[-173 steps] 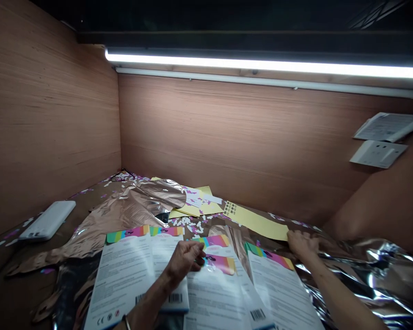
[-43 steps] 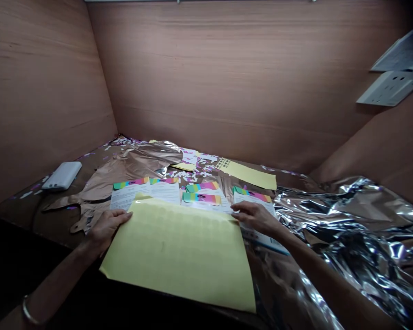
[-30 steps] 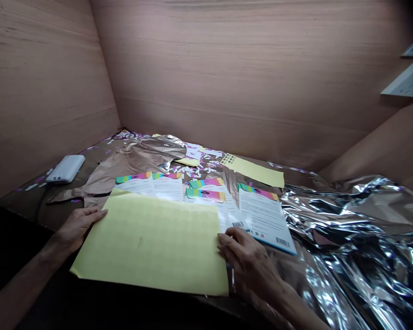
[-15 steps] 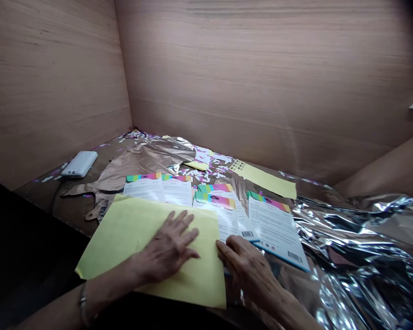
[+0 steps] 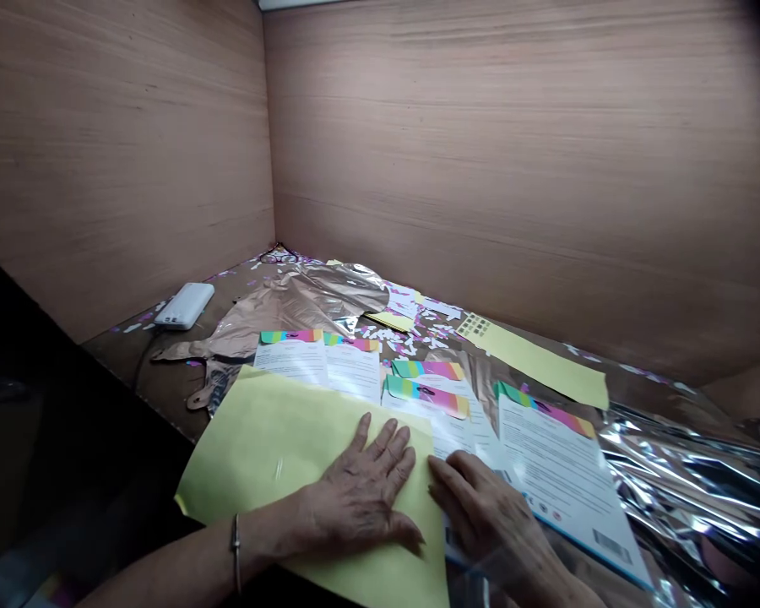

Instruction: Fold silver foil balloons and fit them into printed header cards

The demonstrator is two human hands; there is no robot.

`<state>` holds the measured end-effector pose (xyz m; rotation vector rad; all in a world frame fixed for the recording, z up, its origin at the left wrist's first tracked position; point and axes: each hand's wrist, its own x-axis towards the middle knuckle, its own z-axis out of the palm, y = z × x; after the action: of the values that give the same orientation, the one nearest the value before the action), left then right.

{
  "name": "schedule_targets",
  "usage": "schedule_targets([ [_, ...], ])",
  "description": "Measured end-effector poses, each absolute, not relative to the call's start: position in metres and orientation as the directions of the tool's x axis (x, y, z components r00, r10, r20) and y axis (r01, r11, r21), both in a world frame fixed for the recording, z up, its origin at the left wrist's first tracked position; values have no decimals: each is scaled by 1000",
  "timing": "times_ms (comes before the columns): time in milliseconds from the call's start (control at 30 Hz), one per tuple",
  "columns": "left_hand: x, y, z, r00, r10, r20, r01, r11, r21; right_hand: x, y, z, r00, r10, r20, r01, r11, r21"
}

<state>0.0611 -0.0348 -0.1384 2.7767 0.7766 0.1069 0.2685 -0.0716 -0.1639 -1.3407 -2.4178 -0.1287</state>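
A large yellow sheet (image 5: 247,456) slants across the near edge of the table, its left corner slightly curled. My left hand (image 5: 364,485) lies flat on it with the fingers spread, holding nothing. At the sheet's right edge, the closed fingers of my right hand (image 5: 481,502) meet the paper; the thumb's grip underneath is hidden. Several white printed cards with rainbow-coloured tops lie around it: a left card (image 5: 288,359), a middle card (image 5: 440,422) overlapping another, and a right card (image 5: 563,473). The sheet partly covers the left ones.
Crinkled silver foil (image 5: 690,464) spreads at the right. A shiny brown foil piece (image 5: 291,300), a white power bank (image 5: 187,306) with a cable, and glasses (image 5: 279,255) lie at the left. A yellow strip (image 5: 538,359) and paper scraps (image 5: 393,338) lie before the wooden wall (image 5: 481,169).
The view has swung, so the table's things appear farther right and lower. My left hand has slid towards the sheet's right edge, still flat. My right hand stays at that edge.
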Motion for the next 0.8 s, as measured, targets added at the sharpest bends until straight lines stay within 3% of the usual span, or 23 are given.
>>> schedule_targets([
  [300,61,-34,-135,855,518,-12,501,-821,275,266,-65,-166,-430,819,380,847,511,-143],
  [800,63,-30,-156,857,513,43,500,-849,172,267,-65,-148,-366,906,212,854,418,-310],
])
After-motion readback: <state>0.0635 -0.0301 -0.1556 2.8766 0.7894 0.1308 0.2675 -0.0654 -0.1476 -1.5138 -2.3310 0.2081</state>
